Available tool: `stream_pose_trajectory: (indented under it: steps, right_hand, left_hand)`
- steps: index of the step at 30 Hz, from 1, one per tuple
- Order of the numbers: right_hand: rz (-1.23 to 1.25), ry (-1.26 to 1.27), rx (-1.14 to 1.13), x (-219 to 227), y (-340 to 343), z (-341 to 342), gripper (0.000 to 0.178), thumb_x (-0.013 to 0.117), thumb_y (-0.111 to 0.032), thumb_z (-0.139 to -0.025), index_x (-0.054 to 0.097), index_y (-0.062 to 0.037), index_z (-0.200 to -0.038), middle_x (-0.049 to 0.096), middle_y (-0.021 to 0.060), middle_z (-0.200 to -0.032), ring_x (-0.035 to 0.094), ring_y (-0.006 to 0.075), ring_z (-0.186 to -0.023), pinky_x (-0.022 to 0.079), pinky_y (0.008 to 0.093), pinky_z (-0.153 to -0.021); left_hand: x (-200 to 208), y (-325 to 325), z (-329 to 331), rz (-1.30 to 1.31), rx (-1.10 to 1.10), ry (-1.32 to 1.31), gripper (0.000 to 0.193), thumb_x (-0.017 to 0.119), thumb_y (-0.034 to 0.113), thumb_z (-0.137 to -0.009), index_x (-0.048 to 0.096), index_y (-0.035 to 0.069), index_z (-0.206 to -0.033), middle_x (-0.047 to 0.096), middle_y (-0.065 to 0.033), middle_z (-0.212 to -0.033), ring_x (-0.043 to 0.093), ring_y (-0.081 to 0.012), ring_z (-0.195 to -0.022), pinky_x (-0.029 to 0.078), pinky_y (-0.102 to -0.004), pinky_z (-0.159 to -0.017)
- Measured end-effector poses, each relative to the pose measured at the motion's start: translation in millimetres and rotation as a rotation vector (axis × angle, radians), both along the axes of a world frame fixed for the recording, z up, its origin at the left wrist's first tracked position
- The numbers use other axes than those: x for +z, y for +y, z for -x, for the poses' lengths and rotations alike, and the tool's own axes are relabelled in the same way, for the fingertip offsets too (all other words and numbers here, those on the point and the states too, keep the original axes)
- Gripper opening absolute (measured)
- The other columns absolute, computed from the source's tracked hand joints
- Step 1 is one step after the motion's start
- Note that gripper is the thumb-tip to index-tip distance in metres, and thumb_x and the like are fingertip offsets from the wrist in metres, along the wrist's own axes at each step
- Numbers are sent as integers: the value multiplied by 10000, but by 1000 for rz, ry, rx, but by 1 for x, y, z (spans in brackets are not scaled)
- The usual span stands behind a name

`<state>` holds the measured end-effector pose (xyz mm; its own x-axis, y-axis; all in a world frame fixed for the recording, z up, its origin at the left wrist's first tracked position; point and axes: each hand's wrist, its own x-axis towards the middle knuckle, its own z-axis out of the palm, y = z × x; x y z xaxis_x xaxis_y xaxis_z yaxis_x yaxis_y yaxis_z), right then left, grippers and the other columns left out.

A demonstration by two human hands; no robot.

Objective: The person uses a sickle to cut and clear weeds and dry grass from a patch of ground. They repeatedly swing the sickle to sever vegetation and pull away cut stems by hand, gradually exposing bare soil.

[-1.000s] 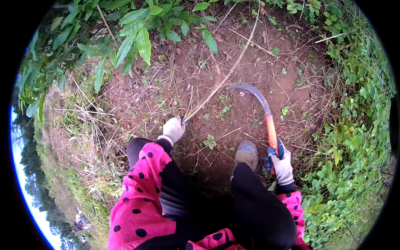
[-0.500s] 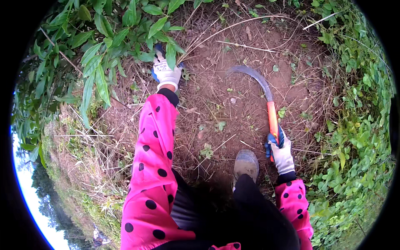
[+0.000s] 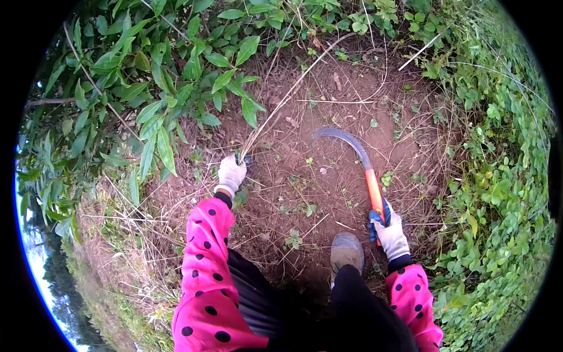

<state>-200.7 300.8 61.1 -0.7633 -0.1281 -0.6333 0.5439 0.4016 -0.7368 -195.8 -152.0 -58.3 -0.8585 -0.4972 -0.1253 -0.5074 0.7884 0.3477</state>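
Gripping dry stalks (image 3: 254, 137) in curled fingers, the gloved left hand (image 3: 233, 172) is over reddish soil (image 3: 328, 214); stalks slant forward and right. Gloved right hand (image 3: 390, 232) wraps the orange handle of a sickle (image 3: 372, 180), curved blade apart from the stalks. Leafy shrub (image 3: 153, 108) crowds ahead-left, near the stalks; boot (image 3: 346, 253) near the right hand; green creepers (image 3: 484, 249) along the right side.

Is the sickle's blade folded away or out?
Out: the curved blade extends bare beyond the orange handle, which the right hand grips.

Daylight falls soft and even, with sky (image 3: 47, 296) glaring far left.
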Motion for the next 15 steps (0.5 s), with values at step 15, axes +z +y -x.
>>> stream_pose_trajectory:
  steps: [15]
  right_hand:
    - [23,107,34,4,-22,-5,529,612,-20,-784,453,-125,-1277,561,12,-699,494,75,-519,448,260,-459]
  left_hand:
    - [52,-143,-475,153,737,-220,142,539,115,-802,632,14,-840,583,-84,-587,572,-232,-542,457,-339,-508]
